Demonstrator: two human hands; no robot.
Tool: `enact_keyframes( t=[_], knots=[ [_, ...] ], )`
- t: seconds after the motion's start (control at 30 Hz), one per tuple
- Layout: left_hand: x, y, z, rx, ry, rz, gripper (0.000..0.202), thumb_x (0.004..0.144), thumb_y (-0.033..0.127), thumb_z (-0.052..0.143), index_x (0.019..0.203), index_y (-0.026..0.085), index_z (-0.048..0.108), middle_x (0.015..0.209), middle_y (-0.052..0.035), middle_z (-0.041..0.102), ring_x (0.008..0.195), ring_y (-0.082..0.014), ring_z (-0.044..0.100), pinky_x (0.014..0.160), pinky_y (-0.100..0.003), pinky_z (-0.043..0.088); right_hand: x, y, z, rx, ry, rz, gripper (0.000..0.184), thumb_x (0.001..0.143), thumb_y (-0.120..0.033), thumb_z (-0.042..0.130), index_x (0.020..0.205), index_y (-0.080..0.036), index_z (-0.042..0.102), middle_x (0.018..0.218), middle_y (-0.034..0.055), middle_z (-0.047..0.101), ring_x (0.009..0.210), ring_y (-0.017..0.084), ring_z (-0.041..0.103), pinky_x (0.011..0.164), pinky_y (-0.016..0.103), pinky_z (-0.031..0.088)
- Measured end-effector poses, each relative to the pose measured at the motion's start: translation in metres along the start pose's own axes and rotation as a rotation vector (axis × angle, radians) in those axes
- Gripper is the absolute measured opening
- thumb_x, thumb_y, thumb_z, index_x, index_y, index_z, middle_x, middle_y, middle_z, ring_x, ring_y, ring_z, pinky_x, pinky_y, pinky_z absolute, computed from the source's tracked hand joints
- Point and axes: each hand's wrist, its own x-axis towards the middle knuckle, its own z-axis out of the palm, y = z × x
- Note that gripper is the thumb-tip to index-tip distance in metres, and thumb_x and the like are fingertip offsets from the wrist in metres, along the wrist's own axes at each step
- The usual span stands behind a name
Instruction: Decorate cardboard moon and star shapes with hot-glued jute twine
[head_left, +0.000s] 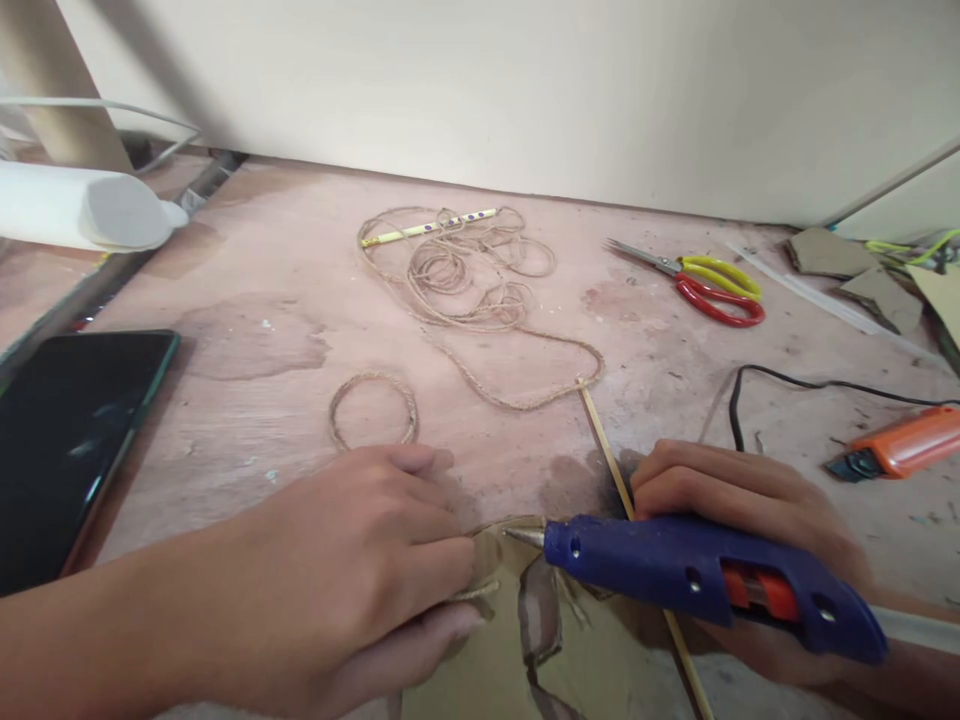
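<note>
My right hand (750, 495) is wrapped round a blue hot glue gun (637, 560) lying on its side, its metal nozzle pointing left. The nozzle tip sits close over the upper edge of a cut-out cardboard piece (457, 680). Over the left part of that cardboard, my left hand (382, 570) has its fingers closed, with a short end of twine (480, 592) sticking out between thumb and forefinger. A thin wooden stick (604, 445) runs beneath the glue gun, its upper end touching a loose twine strand (517, 405).
Further back lies tangled twine (442, 270) with a patterned pencil (401, 235); a twine ring (334, 410) is nearer. Scissors (697, 280), an orange cutter (907, 445), a black cord (810, 380) and cardboard scraps (832, 255) lie right. A phone (75, 430) and white bottle (82, 205) lie left.
</note>
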Motion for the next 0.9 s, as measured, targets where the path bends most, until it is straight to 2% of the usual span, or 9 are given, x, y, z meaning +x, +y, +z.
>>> enact_keyframes(
  t=[0.2,0.4,0.53,0.67,0.9],
  knots=[
    [0.003,-0.001,0.002,-0.006,0.018,-0.005,0.035,0.134,0.024,0.061,0.099,0.027,0.060,0.084,0.0041,0.076,0.066,-0.0192,0.066,0.094,-0.039,0.062,-0.002,0.001,-0.001,0.038,-0.001,0.018,0.004,0.114,-0.032,0.071,0.116,-0.029,0.069,0.091,-0.0022,0.072,0.070,0.016,0.068,0.063,0.033,0.050],
    [0.004,0.001,0.000,0.002,0.013,0.006,0.037,0.137,0.024,0.055,0.100,0.027,0.058,0.087,0.0039,0.078,0.068,-0.0190,0.067,0.092,-0.041,0.061,0.000,-0.002,-0.006,0.031,-0.042,0.033,0.006,0.111,-0.031,0.071,0.115,-0.030,0.067,0.090,-0.0034,0.070,0.068,0.016,0.065,0.061,0.033,0.048],
    [0.004,0.001,-0.001,0.015,0.010,0.011,0.039,0.138,0.026,0.052,0.100,0.027,0.058,0.087,0.0046,0.079,0.067,-0.0181,0.066,0.095,-0.042,0.062,0.001,-0.005,-0.011,0.025,-0.096,0.052,0.012,0.108,-0.024,0.071,0.117,-0.031,0.066,0.092,-0.0045,0.069,0.071,0.015,0.066,0.064,0.032,0.050],
    [0.006,0.000,-0.001,0.025,0.011,0.001,0.039,0.139,0.026,0.051,0.100,0.027,0.059,0.087,0.0051,0.078,0.066,-0.0182,0.066,0.098,-0.041,0.062,-0.001,-0.005,-0.010,0.045,-0.081,0.066,0.019,0.103,-0.018,0.074,0.116,-0.031,0.067,0.091,-0.0046,0.067,0.071,0.016,0.064,0.064,0.034,0.048],
    [0.004,0.000,-0.003,0.002,0.016,-0.001,0.037,0.138,0.025,0.056,0.101,0.027,0.059,0.088,0.0044,0.081,0.065,-0.0185,0.065,0.098,-0.040,0.061,-0.004,-0.003,-0.009,0.035,-0.077,0.060,0.018,0.101,-0.022,0.073,0.115,-0.031,0.066,0.090,-0.0040,0.066,0.070,0.017,0.062,0.065,0.035,0.047]
  ],
)
